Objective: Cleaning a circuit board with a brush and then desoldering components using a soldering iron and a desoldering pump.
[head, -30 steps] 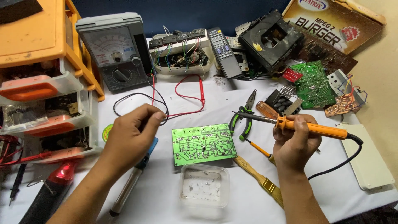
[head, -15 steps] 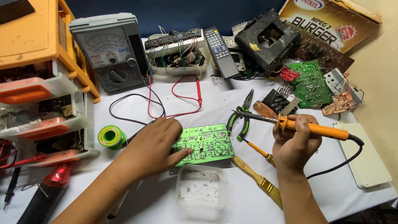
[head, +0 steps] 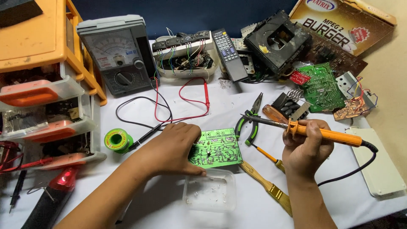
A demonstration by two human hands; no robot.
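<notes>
- Left hand [head: 171,148]: fingers spread, palm down, pressing the left edge of a green circuit board [head: 218,147]; not closed round anything.
- Right hand [head: 306,146]: closed in a pen-style grip on an orange-handled soldering iron [head: 309,130], tip pointing left, held above the counter [head: 220,101] w/ tip over the pliers, clear of the board.
- Board lies flat at counter centre, solder side up, between both hands.
- Just below board: clear plastic tub [head: 210,191], touching its lower edge.
- Btwn board & right hand: green-handled pliers [head: 250,121], small orange screwdriver [head: 267,154], wooden-handled brush [head: 267,186].
- Left of left hand: green solder spool [head: 118,140], near the wrist.
- Further back: analog multimeter [head: 118,55] w/ red & black leads [head: 182,101], black remote [head: 229,53], 2nd green PCB [head: 320,87].
- Far left: orange parts drawer unit [head: 42,63].
</notes>
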